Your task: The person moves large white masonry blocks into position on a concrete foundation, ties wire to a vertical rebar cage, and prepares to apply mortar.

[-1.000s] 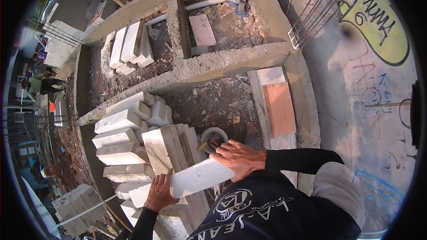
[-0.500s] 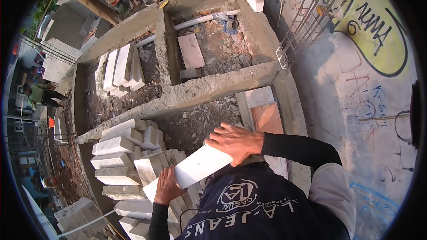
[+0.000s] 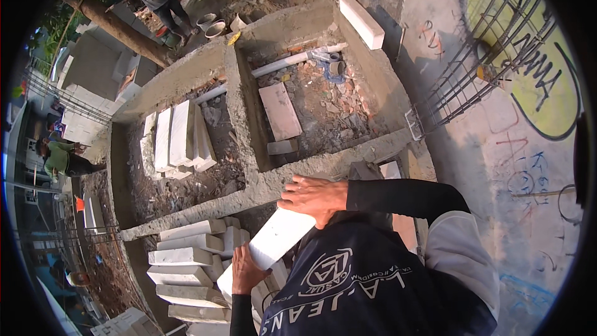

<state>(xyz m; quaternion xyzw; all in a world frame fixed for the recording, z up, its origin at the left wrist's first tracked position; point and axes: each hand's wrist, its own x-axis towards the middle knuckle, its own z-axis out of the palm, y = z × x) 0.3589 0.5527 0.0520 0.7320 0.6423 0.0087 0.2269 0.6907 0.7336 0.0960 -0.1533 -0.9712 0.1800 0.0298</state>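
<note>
A long white concrete block (image 3: 281, 236) lies slantwise across the front of my body, between both hands. My right hand (image 3: 316, 200) is wrapped over its upper right end, with the thumb side out of sight. My left hand (image 3: 249, 269) grips the lower left part, fingers along its edge. Below and to the left, a pile of similar white blocks (image 3: 180, 258) is stacked in the near pit, close to my left forearm. Part of that pile is hidden behind the held block and my arm.
Rough concrete beams (image 3: 298, 180) divide the rubble-filled pits ahead. More white blocks (image 3: 177, 134) lean in the far left pit. A pipe (image 3: 298, 60) and a pinkish slab (image 3: 280, 110) lie in the far right one. Rebar cages (image 3: 479, 68) project from the right wall. Two people (image 3: 163, 0) stand farther off.
The view has tilted up, showing more of the far ground and the person there. Both hands keep hold of the block, which now sits a little steeper and closer to the cross beam.
</note>
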